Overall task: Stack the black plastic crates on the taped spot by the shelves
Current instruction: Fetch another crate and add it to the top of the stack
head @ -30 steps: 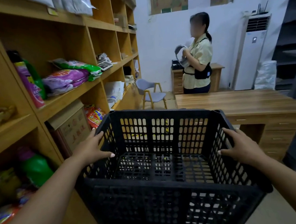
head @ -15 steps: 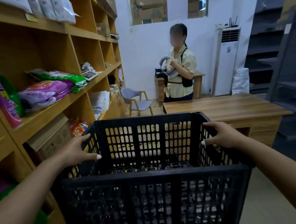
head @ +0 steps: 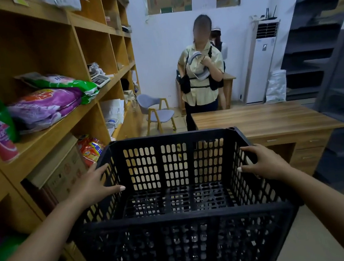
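Observation:
A black plastic crate (head: 183,240) with slotted walls fills the lower middle of the head view, held up in front of me with nothing in it. My left hand (head: 92,186) grips its left rim, thumb inside the wall. My right hand (head: 263,164) grips the right rim in the same way. The wooden shelves (head: 65,128) run along my left side. The floor under the crate is hidden, and no taped spot shows.
A wooden desk (head: 266,119) stands ahead on the right, a person (head: 201,75) in a pale shirt behind it. A grey chair (head: 156,113) sits by the shelves. Dark metal racks (head: 325,56) line the right. The shelves hold bags, a scale and a cardboard box.
The view has moved forward along the shelves with the crate held in both hands. The person ahead appears nearer and more central. Both hands keep their grip on the rims.

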`<action>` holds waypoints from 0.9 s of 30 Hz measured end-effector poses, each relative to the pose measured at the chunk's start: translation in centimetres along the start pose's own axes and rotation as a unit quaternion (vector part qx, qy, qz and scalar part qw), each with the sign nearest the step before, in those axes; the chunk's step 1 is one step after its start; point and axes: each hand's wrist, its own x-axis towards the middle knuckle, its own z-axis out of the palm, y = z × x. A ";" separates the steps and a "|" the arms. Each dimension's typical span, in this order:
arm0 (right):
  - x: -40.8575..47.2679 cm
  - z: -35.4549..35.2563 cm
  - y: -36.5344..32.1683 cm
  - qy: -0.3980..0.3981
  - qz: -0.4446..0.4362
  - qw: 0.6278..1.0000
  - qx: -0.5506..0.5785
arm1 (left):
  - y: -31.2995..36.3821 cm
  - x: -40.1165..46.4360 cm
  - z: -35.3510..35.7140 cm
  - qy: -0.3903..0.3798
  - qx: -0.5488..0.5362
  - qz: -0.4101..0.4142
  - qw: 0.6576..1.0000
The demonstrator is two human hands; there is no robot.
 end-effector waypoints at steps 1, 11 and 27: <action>0.0 0.1 0.0 -0.001 0.004 1.000 -0.009 | 0.1 0.1 0.0 -0.002 0.008 -0.002 1.000; -1.2 0.0 -1.3 0.066 0.026 0.992 -0.101 | -0.5 0.7 0.6 0.010 0.083 0.017 0.996; -3.0 0.4 -0.4 0.044 0.093 0.994 -0.034 | -1.6 1.3 0.6 0.012 -0.083 0.016 0.996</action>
